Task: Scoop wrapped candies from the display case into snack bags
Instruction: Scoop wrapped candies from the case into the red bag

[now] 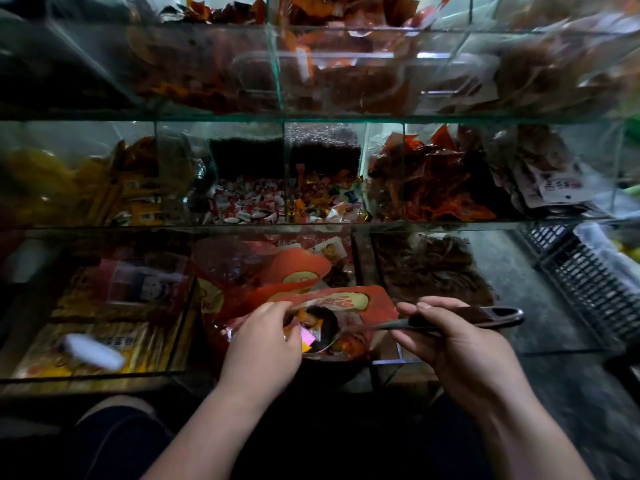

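My left hand (pixel 264 344) pinches the near rim of a red snack bag (pixel 375 306) and holds its mouth open at the front of the glass display case (pixel 311 223). My right hand (pixel 460 344) grips the dark handle of a metal scoop (pixel 450 318). The scoop's bowl sits inside the bag's mouth with a few wrapped candies (pixel 308 336) in it, orange, pink and yellow. More wrapped candies (pixel 249 202) fill the middle-shelf compartments behind the glass.
Glass dividers split three tiers into bins of red and brown packets. A white tube (pixel 93 349) lies on yellow boxes at lower left. Dried brown snacks (pixel 433 268) fill the bin to the right. A black plastic crate (pixel 588 278) stands at far right.
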A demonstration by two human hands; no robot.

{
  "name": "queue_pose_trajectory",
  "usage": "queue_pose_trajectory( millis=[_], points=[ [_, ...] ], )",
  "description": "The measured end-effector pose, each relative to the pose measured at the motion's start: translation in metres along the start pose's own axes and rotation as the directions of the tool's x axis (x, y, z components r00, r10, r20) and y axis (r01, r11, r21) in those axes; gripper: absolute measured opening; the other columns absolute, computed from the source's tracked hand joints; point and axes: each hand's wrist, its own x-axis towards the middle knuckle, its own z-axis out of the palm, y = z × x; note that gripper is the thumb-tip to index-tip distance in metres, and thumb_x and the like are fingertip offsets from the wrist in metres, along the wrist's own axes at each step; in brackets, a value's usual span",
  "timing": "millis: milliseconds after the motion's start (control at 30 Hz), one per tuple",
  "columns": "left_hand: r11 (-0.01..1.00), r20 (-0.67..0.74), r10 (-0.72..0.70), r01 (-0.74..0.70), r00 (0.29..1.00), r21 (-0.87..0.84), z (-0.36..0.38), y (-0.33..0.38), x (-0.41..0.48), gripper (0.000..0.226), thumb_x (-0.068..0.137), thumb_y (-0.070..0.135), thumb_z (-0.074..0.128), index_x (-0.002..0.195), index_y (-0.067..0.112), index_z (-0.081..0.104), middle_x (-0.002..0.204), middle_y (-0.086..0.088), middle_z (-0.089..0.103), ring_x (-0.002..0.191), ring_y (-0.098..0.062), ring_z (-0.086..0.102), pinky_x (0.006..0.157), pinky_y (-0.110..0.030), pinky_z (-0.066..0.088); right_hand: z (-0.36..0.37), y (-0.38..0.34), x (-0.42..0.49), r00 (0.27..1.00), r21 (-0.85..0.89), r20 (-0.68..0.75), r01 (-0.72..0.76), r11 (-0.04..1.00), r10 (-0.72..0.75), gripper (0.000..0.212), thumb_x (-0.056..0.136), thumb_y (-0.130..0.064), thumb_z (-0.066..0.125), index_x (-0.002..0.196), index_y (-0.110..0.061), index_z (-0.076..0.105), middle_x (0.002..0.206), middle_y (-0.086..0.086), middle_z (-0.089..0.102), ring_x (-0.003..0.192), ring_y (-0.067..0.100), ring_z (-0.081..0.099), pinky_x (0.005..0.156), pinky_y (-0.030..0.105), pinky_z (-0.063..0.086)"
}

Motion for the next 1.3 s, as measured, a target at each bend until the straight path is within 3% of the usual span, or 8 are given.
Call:
queue_pose_trajectory(
  millis=[167, 400, 533, 700, 967, 1133, 1233, 1300],
  points=[
    [0.996, 0.213, -0.083, 0.071, 0.974, 0.062, 0.018, -0.001, 0.003, 0.070, 0.095, 0.065, 0.041, 0.152, 0.026, 0.030, 0.145, 0.000, 0.044, 0.136, -0.023, 0.042, 0.109, -0.039, 0.040, -0.001, -0.018, -0.012, 0.998, 0.095, 0.057, -0.027, 0.995, 0.022, 0.005, 0.091, 0.000, 0.062, 0.087, -0.001, 0.062, 0.089, 0.029, 0.075, 0.086, 0.035, 0.078, 0.065, 0.042, 0.065],
    [0.996, 0.002, -0.088, 0.088, 0.996, -0.019, 0.025, 0.006, 0.008, 0.071, 0.094, 0.062, 0.043, 0.150, 0.019, 0.037, 0.140, -0.002, 0.042, 0.135, -0.024, 0.037, 0.113, -0.044, 0.036, 0.000, -0.024, -0.024, 0.982, 0.125, 0.174, -0.102, 0.987, 0.080, 0.013, 0.077, -0.008, 0.069, 0.087, -0.002, 0.063, 0.101, 0.033, 0.073, 0.094, 0.038, 0.076, 0.071, 0.043, 0.065],
    [0.993, -0.015, -0.102, 0.101, 0.995, -0.063, 0.027, 0.003, 0.007, 0.068, 0.094, 0.054, 0.051, 0.150, 0.018, 0.040, 0.139, 0.000, 0.041, 0.134, -0.021, 0.036, 0.114, -0.043, 0.035, 0.000, -0.017, -0.027, 0.991, -0.142, 0.127, -0.024, 0.990, 0.042, 0.012, 0.091, -0.013, 0.067, 0.097, -0.004, 0.072, 0.097, 0.023, 0.077, 0.086, 0.033, 0.078, 0.077, 0.042, 0.064],
    [0.990, -0.056, -0.050, 0.042, 0.997, -0.133, 0.021, 0.009, 0.005, 0.064, 0.096, 0.053, 0.052, 0.150, 0.022, 0.041, 0.141, 0.004, 0.039, 0.135, -0.017, 0.037, 0.113, -0.040, 0.037, 0.004, -0.021, -0.035, 0.981, -0.413, 0.155, 0.174, 0.894, -0.119, 0.027, 0.077, -0.037, 0.070, 0.082, -0.011, 0.075, 0.056, 0.011, 0.063, 0.044, 0.022, 0.056, 0.040, 0.023, 0.042],
    [0.979, -0.185, 0.122, -0.148, 0.975, -0.137, -0.011, 0.050, 0.043, 0.065, 0.093, 0.058, 0.046, 0.147, 0.023, 0.044, 0.139, 0.005, 0.040, 0.131, -0.012, 0.036, 0.104, -0.030, 0.033, 0.022, -0.057, -0.043, 0.946, -0.019, 0.267, 0.198, 0.980, -0.186, 0.028, 0.101, -0.005, 0.046, 0.077, -0.011, 0.060, 0.053, -0.009, 0.058, 0.042, -0.001, 0.054, 0.042, 0.013, 0.044],
    [0.960, -0.216, 0.202, -0.236, 0.955, -0.148, -0.031, 0.077, 0.108, 0.065, 0.095, 0.050, 0.055, 0.149, 0.016, 0.043, 0.144, -0.005, 0.042, 0.136, -0.022, 0.039, 0.112, -0.036, 0.033, 0.043, -0.069, -0.023, 0.949, 0.086, 0.135, 0.274, 0.958, -0.283, 0.018, 0.098, -0.014, 0.049, 0.081, -0.014, 0.056, 0.052, 0.001, 0.032, 0.038, 0.011, 0.023, 0.037, 0.018, 0.013],
    [0.959, -0.197, 0.131, -0.175, 0.972, -0.221, -0.035, 0.080, 0.135, 0.072, 0.095, 0.056, 0.055, 0.153, 0.018, 0.035, 0.151, -0.006, 0.036, 0.141, -0.024, 0.034, 0.110, -0.029, 0.025, 0.063, -0.068, 0.006, 0.926, 0.085, 0.087, 0.360, 0.929, -0.367, 0.015, 0.094, -0.023, 0.058, 0.080, -0.020, 0.063, 0.056, 0.000, 0.045, 0.042, 0.010, 0.037, 0.037, 0.021, 0.025],
    [0.954, -0.180, 0.039, -0.090, 0.983, -0.285, -0.033, 0.075, 0.138, 0.072, 0.094, 0.053, 0.059, 0.153, 0.019, 0.035, 0.152, -0.005, 0.036, 0.141, -0.025, 0.037, 0.109, -0.030, 0.028, 0.078, -0.061, 0.029, 0.828, -0.129, 0.097, 0.561, 0.818, -0.553, 0.014, 0.094, -0.027, 0.065, 0.082, -0.027, 0.071, 0.065, -0.008, 0.063, 0.056, 0.004, 0.058, 0.048, 0.022, 0.045]
  ],
)
